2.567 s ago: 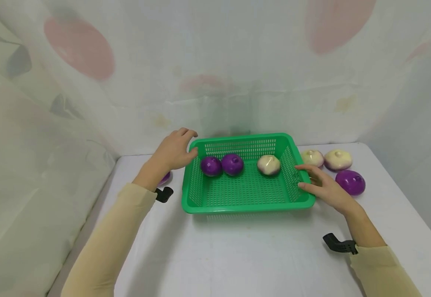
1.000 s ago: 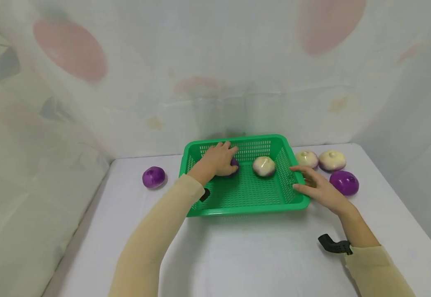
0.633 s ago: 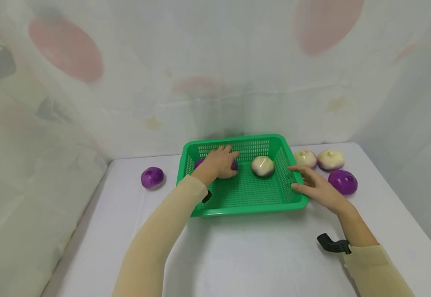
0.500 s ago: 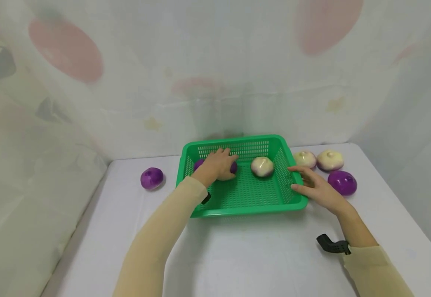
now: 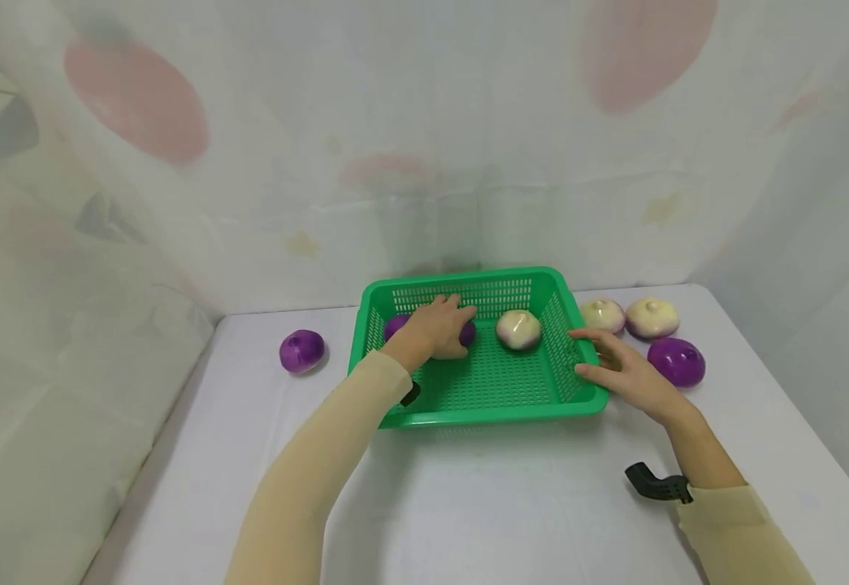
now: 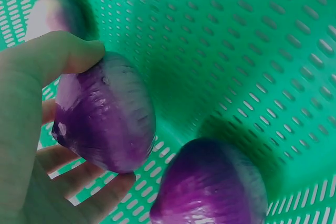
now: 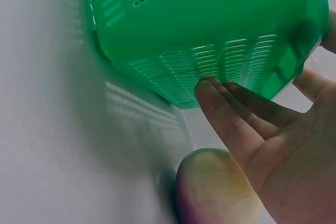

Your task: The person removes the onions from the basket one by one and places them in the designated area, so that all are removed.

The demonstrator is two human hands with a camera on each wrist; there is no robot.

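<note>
In the head view my left hand (image 5: 435, 329) reaches down into a green plastic basket (image 5: 482, 416). Its thumb and fingers are curled round a purple onion (image 6: 110, 116), as the left wrist view shows. Close beside that lies another purple onion (image 6: 212, 182), at the basket's left end. A pale onion with a purple tinge (image 5: 518, 330) sits farther right inside the basket. My right hand (image 5: 629, 374) grips the basket's right rim. In the right wrist view, its fingertips (image 7: 207, 90) lie along the perforated outer wall.
On the white table (image 5: 497, 512), a purple onion (image 5: 302, 351) lies left of the basket. To the right are two pale onions, one near the rim (image 5: 603, 315) and one beyond (image 5: 652, 318), plus a purple onion (image 5: 676, 362). A patterned curtain (image 5: 424, 219) hangs behind.
My left hand has moved from over the basket's left rim down inside, onto a purple onion. The onion left of the basket is now uncovered. My right hand stays at the right rim.
</note>
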